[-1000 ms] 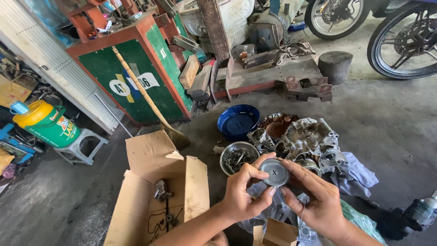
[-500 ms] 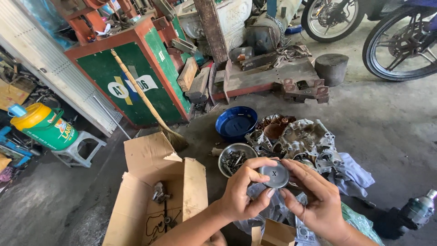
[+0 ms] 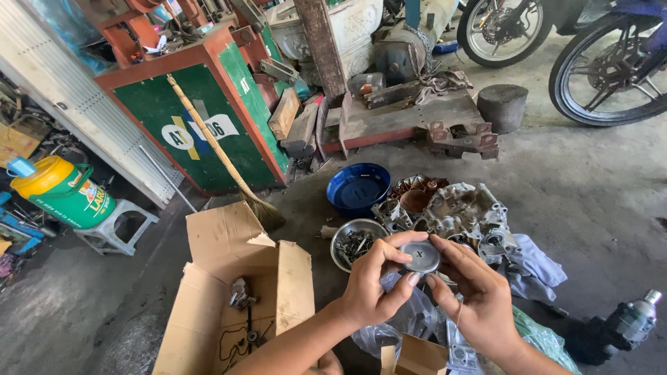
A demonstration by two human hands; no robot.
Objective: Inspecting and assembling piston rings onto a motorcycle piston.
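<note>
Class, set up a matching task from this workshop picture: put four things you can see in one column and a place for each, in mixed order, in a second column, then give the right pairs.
Things
1. round metal disc
2. blue bowl
3. broom
4. yellow and green jug

Places
A. on a small stool at the left
B. leaning on the green cabinet
C. held between the left hand and right hand
D. on the floor beside the engine parts

Pairs: 1-C, 2-D, 3-B, 4-A
</note>
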